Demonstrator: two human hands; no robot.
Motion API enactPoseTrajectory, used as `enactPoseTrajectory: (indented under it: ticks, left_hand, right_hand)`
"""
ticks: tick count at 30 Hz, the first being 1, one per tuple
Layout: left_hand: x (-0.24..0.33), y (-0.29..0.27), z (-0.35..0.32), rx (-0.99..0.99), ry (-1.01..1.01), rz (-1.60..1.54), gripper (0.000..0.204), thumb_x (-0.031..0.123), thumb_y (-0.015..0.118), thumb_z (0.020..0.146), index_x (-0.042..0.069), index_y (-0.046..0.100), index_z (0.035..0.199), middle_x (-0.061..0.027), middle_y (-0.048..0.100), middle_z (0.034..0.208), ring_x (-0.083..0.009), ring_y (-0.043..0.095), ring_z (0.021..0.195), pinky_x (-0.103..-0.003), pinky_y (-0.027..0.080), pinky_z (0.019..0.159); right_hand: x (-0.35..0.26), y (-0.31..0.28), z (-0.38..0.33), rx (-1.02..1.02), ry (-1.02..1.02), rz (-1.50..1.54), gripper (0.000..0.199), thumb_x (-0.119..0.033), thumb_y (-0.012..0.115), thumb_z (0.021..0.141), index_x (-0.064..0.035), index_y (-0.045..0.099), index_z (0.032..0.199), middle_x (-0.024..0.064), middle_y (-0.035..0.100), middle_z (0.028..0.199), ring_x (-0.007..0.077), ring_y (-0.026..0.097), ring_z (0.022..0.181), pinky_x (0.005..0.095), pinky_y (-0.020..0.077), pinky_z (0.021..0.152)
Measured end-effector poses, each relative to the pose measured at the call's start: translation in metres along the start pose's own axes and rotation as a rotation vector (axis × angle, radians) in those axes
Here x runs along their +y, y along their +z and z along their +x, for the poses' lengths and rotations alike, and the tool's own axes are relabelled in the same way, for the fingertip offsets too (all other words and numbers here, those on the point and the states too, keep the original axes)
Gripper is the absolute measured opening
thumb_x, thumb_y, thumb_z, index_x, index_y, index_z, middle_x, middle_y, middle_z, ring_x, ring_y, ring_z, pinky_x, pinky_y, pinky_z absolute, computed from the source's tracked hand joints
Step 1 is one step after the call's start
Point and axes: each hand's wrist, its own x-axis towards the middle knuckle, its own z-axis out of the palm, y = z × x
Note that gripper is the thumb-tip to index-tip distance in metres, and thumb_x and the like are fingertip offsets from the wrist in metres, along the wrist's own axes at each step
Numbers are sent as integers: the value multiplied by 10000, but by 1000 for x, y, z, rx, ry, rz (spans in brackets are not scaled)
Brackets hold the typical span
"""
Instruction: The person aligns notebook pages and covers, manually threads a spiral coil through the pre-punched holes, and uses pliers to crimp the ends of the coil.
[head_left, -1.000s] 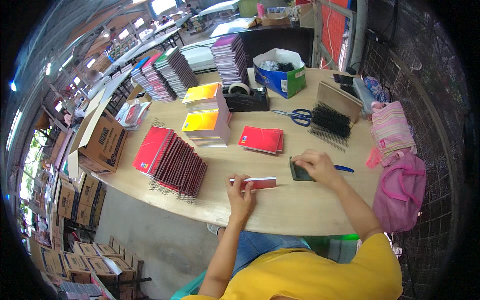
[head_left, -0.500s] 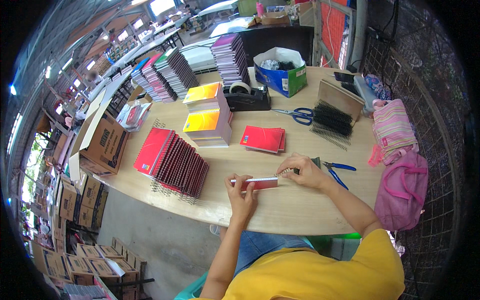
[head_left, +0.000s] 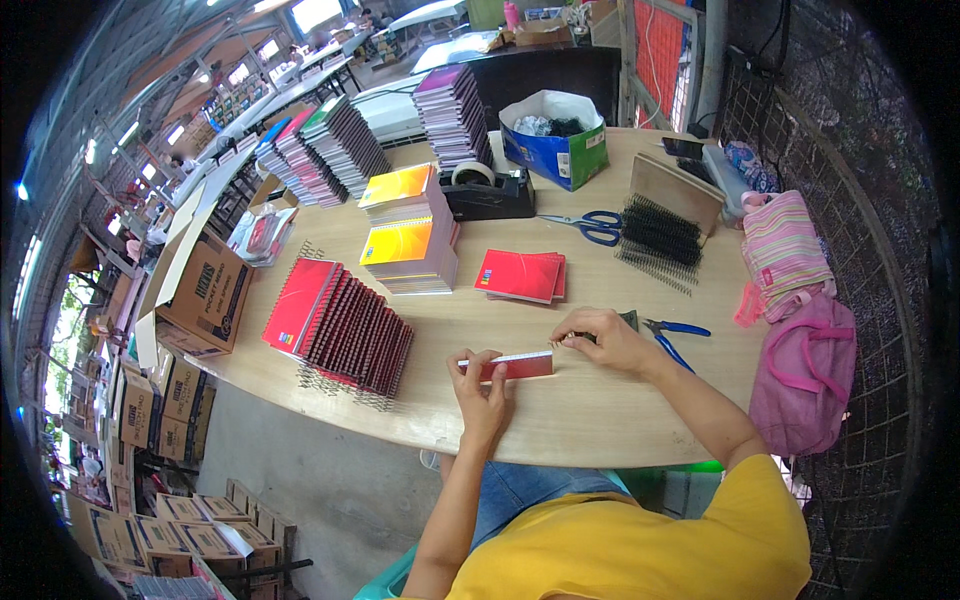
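My left hand (head_left: 482,398) grips a small red notebook (head_left: 530,367) on edge above the table, its white, punched-looking edge facing up. At the notebook's right end, my right hand (head_left: 612,342) pinches a short wire coil (head_left: 562,342), partly hidden by the fingers. Whether the coil has entered the holes I cannot tell. Just right of that hand lie blue-handled pliers (head_left: 684,328), beside a dark green object (head_left: 629,319) partly covered by it. Beyond the hands rest a few red notebooks (head_left: 520,274). To the left stands a row of red notebooks with coils (head_left: 360,330).
Yellow notebooks (head_left: 398,243), a tape dispenser (head_left: 492,196), scissors (head_left: 598,228) and a pile of black coils (head_left: 660,235) lie farther back. A blue-green box (head_left: 570,160) stands behind. Pink bags (head_left: 805,375) line the right edge; a carton (head_left: 205,290) is at left.
My right hand has shifted slightly left, its fingers closer around the coil at the notebook's end. The left hand keeps its hold; the whole view has moved slightly.
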Motion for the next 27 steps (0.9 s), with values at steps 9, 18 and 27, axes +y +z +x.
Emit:
enactPoseTrajectory:
  ticks: [9, 18, 27]
  left_hand:
    - [12, 7, -4, 65, 33, 77, 235, 160, 768, 857, 60, 644, 1031, -157, 459, 1113, -314, 463, 1085, -391, 398, 959]
    - [2, 9, -7, 79, 33, 67, 213, 124, 780, 834, 53, 650, 986, -147, 403, 1127, -290, 474, 1011, -373, 444, 880]
    - [7, 10, -5, 55, 2, -8, 194, 112, 773, 835, 47, 645, 966, -152, 405, 1132, -292, 491, 1005, -381, 457, 861]
  right_hand:
    - [-5, -2, -1, -175, 80, 37, 168, -111, 708, 853, -8, 707, 986, 142, 716, 950, 286, 688, 880, 382, 538, 787]
    - [-17, 4, -2, -119, 16, -206, 175, -183, 660, 900, -44, 674, 1005, 166, 685, 912, 368, 679, 876, 452, 538, 740]
    - [-18, 10, -4, -155, 27, -330, 220, -218, 680, 888, -62, 613, 1028, 140, 642, 1038, 361, 667, 918, 470, 545, 729]
